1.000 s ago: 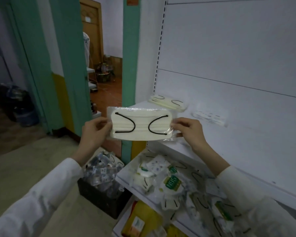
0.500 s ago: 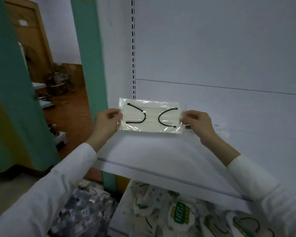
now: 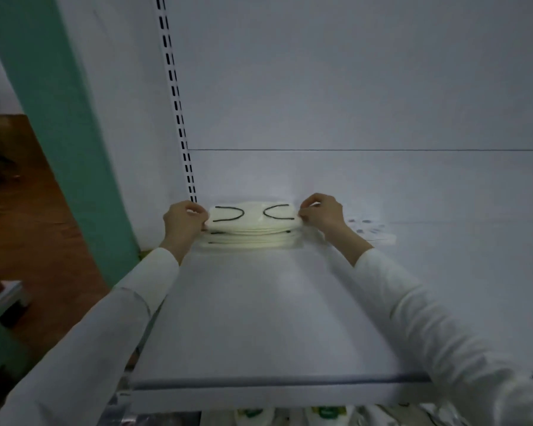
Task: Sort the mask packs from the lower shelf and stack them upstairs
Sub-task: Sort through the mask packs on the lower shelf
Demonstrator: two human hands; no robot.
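Item: cream clear-wrapped mask pack [image 3: 253, 218], black loops | Place: atop matching pile [image 3: 250, 241], white upper shelf [image 3: 259, 318], back-left corner | Hold: I see left hand [image 3: 182, 221] and right hand [image 3: 320, 213] pinching its ends, likely to square it.

Both your arms reach forward across the upper shelf [image 3: 259, 318] toward its back edge, white sleeves ending just short of the bare wrists. Your left hand [image 3: 183, 221] is near the back left corner, back of the hand facing you, fingers curled, pinching the left end of the top mask pack [image 3: 253, 218]. Your right hand [image 3: 320, 213] mirrors it at the pack's right end, knuckles up, fingertips pinched on the wrapper. Your left forearm comes in over the shelf's left edge; your right crosses the front edge.
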